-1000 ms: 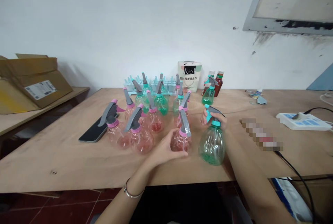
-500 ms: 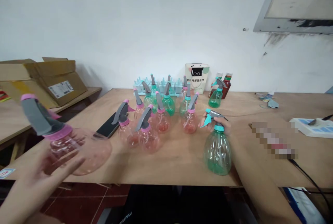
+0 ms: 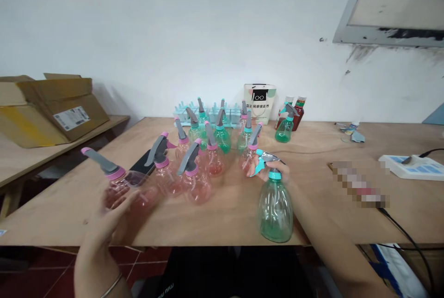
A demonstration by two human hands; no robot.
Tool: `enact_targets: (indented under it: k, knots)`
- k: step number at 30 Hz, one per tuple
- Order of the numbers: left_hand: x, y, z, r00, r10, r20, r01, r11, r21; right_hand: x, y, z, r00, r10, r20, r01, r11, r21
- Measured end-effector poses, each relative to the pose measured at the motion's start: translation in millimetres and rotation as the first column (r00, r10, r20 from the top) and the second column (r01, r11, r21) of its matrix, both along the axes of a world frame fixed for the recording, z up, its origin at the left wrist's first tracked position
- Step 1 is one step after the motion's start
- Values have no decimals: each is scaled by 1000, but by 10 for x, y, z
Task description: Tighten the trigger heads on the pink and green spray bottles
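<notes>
My left hand [image 3: 120,205] is closed round the body of a pink spray bottle [image 3: 144,191] with a grey and pink trigger head, tilted to the left beside the other pink bottles. My right hand [image 3: 277,171] grips the neck and trigger of a green spray bottle [image 3: 276,210], which is nearly upright at the front of the table with a little green liquid in it. Several pink spray bottles [image 3: 197,185] and green spray bottles [image 3: 222,137] stand grouped in the middle, some hiding parts of others.
A black phone [image 3: 142,163] lies partly behind the pink bottles. Farther back are light-blue racks [image 3: 227,118], a paper bag [image 3: 265,115], another green spray bottle [image 3: 284,131] and red-brown bottles [image 3: 298,115]. A power strip [image 3: 412,167] lies right; a cardboard box [image 3: 58,108] sits left.
My left hand has brought the pink spray bottle right and down, closer to the other pink bottles. My right hand has moved slightly left with the green spray bottle.
</notes>
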State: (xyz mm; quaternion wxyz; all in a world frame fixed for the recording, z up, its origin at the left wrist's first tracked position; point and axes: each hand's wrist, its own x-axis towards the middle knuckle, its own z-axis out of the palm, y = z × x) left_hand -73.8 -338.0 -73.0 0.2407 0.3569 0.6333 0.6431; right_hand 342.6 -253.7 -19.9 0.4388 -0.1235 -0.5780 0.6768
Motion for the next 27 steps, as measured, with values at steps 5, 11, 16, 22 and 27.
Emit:
enact_targets:
  k: [5,11,16,22,27]
  knots:
    - [201,-11,46,995,-94,36,93,995,19,60,37,-15,996,-63,-59,67,995,75]
    - [264,60,9,994,-94,47,91,994,63,95,29,-3,993,-91,-69,94,995,44]
    - [128,212,-183,998,-64,26,62,996,58,232,53,84,962,-243,-125,246,969,10]
    - [209,193,-158,956,293,-32,-276,930,244,400,41,149,917,-383,-108,393,914,100]
    - [659,-82,-40,892,422,-162,-308,830,465,168,-128,165,837,-546,37,496,785,373]
